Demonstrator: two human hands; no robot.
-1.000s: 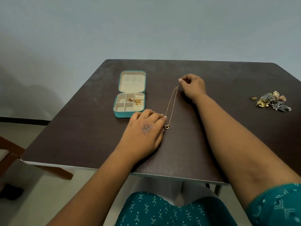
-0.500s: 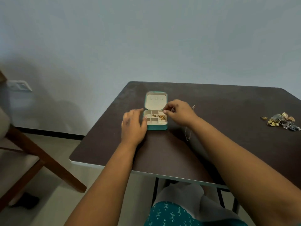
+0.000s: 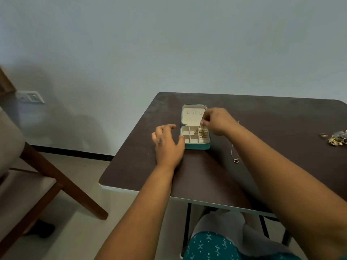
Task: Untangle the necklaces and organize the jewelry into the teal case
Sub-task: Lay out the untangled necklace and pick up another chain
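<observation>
The teal case [image 3: 197, 146] lies open on the dark table [image 3: 281, 117], its cream lid flat behind the compartment tray. My right hand [image 3: 217, 121] hovers over the tray and pinches a thin gold chain [image 3: 200, 128], which hangs from my fingertips into a back compartment holding gold pieces. My left hand [image 3: 168, 145] rests on the table at the case's left side, fingers relaxed, thumb touching the case wall. A straightened gold necklace [image 3: 234, 152] with a ring pendant lies on the table right of the case, partly hidden by my right forearm.
A pile of mixed gold and silver jewelry [image 3: 336, 137] sits at the table's right edge. A wooden chair [image 3: 37, 166] stands on the floor to the left. The wall rises right behind the table.
My right hand left the straightened necklace, went to the case and lifted a gold chain out of a compartment. My left hand moved to the case's left side. The view swung up and left.
</observation>
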